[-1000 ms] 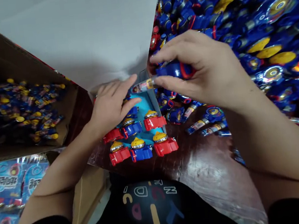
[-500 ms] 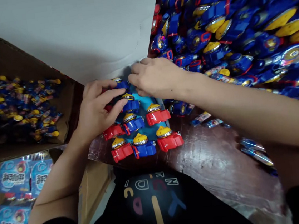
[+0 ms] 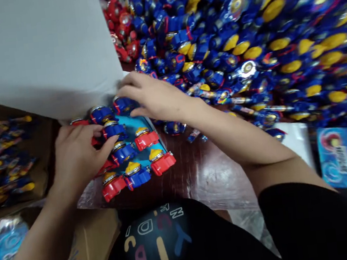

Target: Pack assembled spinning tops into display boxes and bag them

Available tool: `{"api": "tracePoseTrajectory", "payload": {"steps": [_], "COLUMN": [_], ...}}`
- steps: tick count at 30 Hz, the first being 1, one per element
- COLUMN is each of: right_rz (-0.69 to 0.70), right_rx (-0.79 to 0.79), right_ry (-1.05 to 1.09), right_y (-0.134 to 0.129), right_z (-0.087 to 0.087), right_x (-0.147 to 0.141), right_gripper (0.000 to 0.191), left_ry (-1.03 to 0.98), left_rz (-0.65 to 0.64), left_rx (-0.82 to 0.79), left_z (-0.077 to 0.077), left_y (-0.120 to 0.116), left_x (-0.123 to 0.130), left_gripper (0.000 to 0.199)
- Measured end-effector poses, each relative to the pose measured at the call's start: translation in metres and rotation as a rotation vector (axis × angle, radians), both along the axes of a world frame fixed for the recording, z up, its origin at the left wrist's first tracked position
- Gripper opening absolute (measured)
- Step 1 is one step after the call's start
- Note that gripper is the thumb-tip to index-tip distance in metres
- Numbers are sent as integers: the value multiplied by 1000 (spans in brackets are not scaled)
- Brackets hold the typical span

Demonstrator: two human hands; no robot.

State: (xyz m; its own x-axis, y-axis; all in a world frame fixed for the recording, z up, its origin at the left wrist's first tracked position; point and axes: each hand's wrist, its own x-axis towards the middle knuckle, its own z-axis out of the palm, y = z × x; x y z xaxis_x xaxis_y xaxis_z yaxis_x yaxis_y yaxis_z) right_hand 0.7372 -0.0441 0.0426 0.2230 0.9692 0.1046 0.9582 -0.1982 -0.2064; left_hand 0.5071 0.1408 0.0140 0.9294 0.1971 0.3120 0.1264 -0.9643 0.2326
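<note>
Red and blue plastic toys with yellow domed, silver-rimmed tops stand in rows on a light blue card or tray (image 3: 132, 124). My right hand (image 3: 154, 96) reaches to the far end of the rows, fingers and thumb around a blue toy (image 3: 123, 105). Over the left side of the rows lies my left hand (image 3: 78, 151), fingers and thumb spread, touching or just above the toys. Near its thumb is another blue toy (image 3: 114, 130). Two red toys, one a near red toy (image 3: 162, 161), form the right row. Some left-hand toys are partly hidden under my fingers.
Behind the rows rises a large white panel (image 3: 39, 49). A heap of blue toys (image 3: 215, 58) fills the right, with red toys (image 3: 121, 27) behind. At left, a cardboard box (image 3: 44, 161) holds small wrapped tubes. Printed blue packages (image 3: 341, 161) lie at right.
The view has swung right, so the rows appear further left. My right hand has a blue toy visible at its fingers at the far end. My left hand stays over the left rows.
</note>
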Motion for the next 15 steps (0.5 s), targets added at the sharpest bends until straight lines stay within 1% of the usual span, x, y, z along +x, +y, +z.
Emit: {"api": "tracePoseTrajectory", "payload": {"steps": [1, 2, 3, 4, 6, 7, 8, 10, 12, 14, 15], "right_rz": [-68, -174, -311, -445, -655, -697, -717, -727, -736, -756, -769], "right_rx": [54, 95, 115, 90, -111, -221, -257, -278, -244, -193, -142], "right_ry": [-3, -17, -40, -57, -97, -75, -45, -4, 2, -20, -49], "right_y": [-22, -48, -78, -109, -166, -190, -208, -230, -237, -238, -237], "right_z": [1, 0, -3, -8, -29, -43, -58, -87, -108, -118, -118], "right_x": [11, 23, 36, 50, 76, 86, 94, 103, 105, 105, 104], "right_gripper": [51, 55, 57, 58, 51, 53, 53, 60, 66, 69, 72], "left_ry": [9, 16, 18, 22, 27, 29, 33, 34, 32, 42, 45], "left_rz": [0, 2, 10, 18, 18, 7, -10, -29, -19, 3, 14], "left_rx": [3, 1, -7, -17, -35, -33, -22, 11, 32, 27, 17], "left_z": [0, 1, 2, 3, 6, 7, 8, 9, 11, 13, 16], "left_y": [1, 1, 1, 0, -2, -2, -3, -3, -2, -1, -1], "left_x": [-2, -5, -7, -8, -9, -8, -6, -3, -1, -2, -3], "left_gripper": [35, 36, 37, 39, 43, 44, 43, 38, 37, 41, 43]}}
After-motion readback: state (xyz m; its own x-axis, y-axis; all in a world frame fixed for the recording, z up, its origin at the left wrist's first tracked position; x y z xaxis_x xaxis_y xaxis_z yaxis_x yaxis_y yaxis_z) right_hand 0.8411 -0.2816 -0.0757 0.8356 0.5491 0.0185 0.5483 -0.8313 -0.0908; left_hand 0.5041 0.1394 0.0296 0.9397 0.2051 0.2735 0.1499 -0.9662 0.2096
